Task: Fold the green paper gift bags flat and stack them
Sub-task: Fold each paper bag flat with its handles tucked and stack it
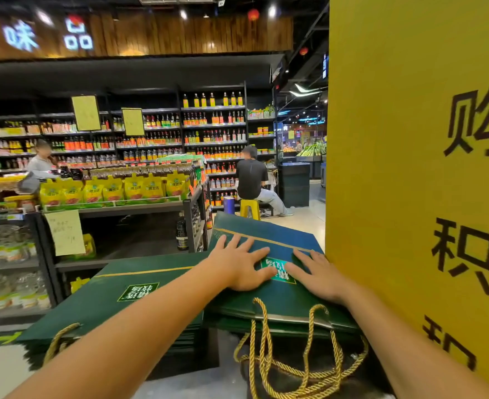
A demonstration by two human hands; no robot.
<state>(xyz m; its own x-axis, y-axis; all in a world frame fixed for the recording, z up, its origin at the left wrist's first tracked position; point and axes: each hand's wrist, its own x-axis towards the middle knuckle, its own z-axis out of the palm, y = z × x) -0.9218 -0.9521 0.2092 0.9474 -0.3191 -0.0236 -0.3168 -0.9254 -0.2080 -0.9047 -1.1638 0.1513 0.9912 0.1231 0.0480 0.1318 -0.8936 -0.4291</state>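
Observation:
A flattened dark green paper gift bag [277, 243] with a thin gold line and a light green label lies on top of a stack of like bags at centre right. My left hand [237, 263] presses flat on it with fingers spread. My right hand [321, 276] presses beside it, fingers straight, near the yellow wall. Gold rope handles [300, 361] hang off the stack's near edge. A second stack of flat green bags [116, 292] lies to the left, with its own gold handle at its near corner.
A tall yellow pillar [410, 168] with black characters stands tight against the right stack. Shelves of sauce bottles and yellow pouches [113, 191] fill the left and back. One person sits on a yellow stool [250, 208] ahead; another stands at far left.

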